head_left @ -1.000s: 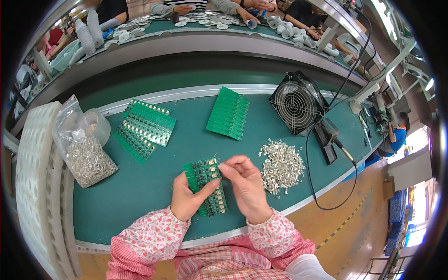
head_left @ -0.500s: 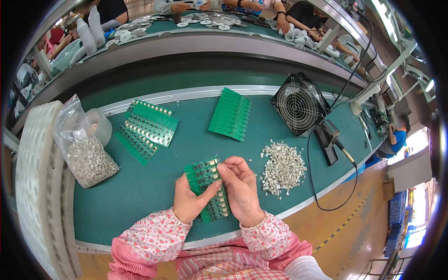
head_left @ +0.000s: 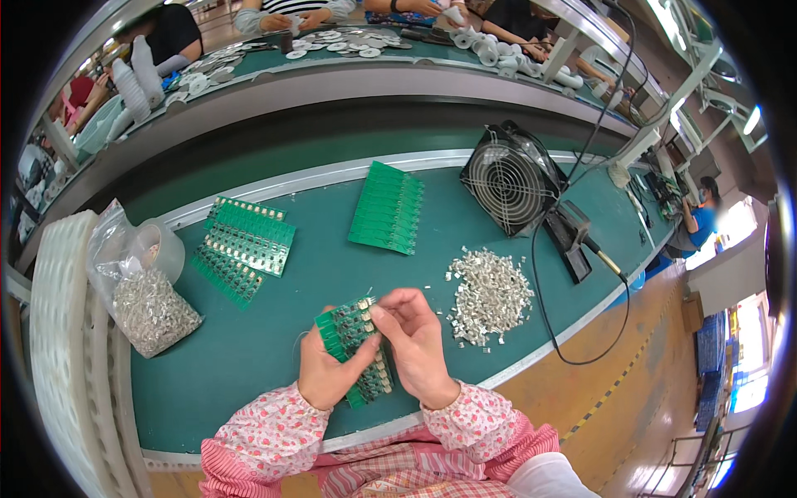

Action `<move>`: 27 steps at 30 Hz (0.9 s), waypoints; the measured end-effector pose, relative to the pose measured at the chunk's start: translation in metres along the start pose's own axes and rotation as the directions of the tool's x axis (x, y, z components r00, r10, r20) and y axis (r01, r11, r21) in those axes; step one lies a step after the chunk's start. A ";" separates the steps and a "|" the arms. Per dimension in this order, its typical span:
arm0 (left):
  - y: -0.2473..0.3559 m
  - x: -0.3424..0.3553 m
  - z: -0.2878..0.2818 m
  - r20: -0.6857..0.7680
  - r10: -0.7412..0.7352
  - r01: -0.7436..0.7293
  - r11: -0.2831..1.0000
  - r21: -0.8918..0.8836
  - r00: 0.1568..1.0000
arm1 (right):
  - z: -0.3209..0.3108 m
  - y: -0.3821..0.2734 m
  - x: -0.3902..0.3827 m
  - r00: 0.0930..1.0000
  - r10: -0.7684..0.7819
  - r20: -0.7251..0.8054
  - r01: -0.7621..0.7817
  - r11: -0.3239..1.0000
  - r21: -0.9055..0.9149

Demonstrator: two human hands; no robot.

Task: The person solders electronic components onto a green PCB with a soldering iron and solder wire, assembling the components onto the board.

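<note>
Board [head_left: 353,344] lies in left hand [head_left: 328,373], long axis running away from the body; right hand [head_left: 415,344] pinches something small at its far edge, nearer the metal pile [head_left: 490,295].

Pink floral sleeves (elastic cuffs), checked pink apron

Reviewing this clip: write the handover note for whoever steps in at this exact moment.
Left hand holds a green circuit board panel from below.
Right hand pinches at the panel's top edge; what is between its fingertips is too small to tell.
Pile of small metal parts lies right of the hands.
More green panels: stack ahead, others to the left, beside a bag of metal parts.
How far the held panel is fitted: cannot tell.
</note>
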State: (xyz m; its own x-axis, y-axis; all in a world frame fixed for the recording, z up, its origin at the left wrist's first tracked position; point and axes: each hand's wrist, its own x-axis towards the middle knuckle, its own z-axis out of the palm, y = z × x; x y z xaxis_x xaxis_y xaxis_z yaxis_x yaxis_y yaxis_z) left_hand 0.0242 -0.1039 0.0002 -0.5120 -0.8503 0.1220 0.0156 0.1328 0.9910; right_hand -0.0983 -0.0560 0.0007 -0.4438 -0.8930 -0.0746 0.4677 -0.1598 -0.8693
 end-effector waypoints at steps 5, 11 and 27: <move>-0.007 0.003 -0.001 -0.114 -0.211 0.165 0.931 -0.325 0.971 | -0.048 -0.036 0.014 0.947 -0.312 0.073 0.261 0.618 -0.742; -0.006 0.007 0.000 -0.118 -0.240 0.177 0.902 -0.393 0.964 | -0.070 -0.048 0.022 0.807 -0.327 0.491 0.513 -0.024 -0.858; -0.006 0.004 -0.005 -0.079 -0.242 0.195 0.903 -0.383 0.967 | -0.044 -0.041 0.009 0.914 -0.182 0.361 0.395 0.213 -0.894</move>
State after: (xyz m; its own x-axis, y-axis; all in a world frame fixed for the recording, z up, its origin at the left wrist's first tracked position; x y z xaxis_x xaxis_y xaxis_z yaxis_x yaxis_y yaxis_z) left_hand 0.0266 -0.1107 -0.0052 -0.4309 -0.8947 -0.1176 0.2437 -0.2408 0.9395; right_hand -0.1553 -0.0390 0.0137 -0.2150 -0.9395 0.2668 -0.7590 -0.0111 -0.6509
